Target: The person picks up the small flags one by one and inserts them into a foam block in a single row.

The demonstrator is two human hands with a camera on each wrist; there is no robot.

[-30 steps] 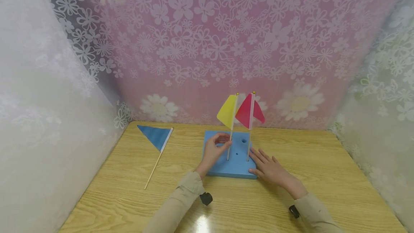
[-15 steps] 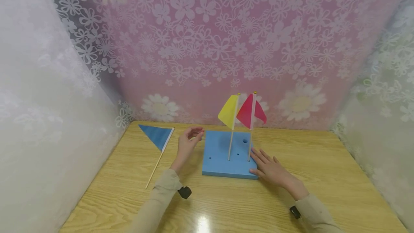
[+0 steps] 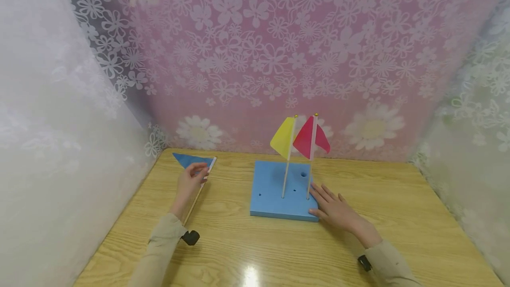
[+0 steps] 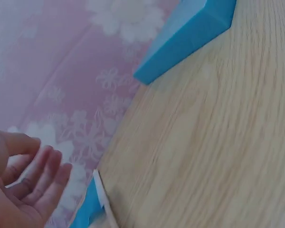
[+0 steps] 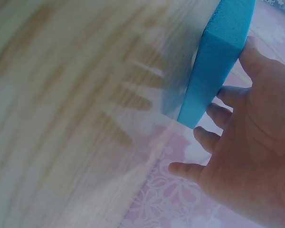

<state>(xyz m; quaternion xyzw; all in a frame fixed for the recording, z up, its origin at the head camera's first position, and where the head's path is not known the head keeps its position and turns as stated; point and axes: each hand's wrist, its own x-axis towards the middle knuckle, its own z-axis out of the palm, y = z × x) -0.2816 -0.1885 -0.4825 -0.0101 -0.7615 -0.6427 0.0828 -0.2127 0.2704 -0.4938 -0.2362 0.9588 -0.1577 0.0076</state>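
Observation:
My left hand hovers over the blue flag lying on the table at the left, covering part of its cloth and stick. In the left wrist view the fingers are loosely bent with nothing between them, and the flag shows beyond. A flat blue foam block with small holes sits in the middle. Upright in it stand a yellow flag and a red flag. My right hand rests with straight fingers against the block's right edge, its thumb on the front corner.
The wooden table ends at a pink flowered backdrop. Pale curtains flank it: a left curtain and a right curtain. One larger hole opens near the block's back right.
My left hand has let go of the yellow flag's stick, leaving it upright in the block, and has moved left to above the blue flag. My right hand stays at the block.

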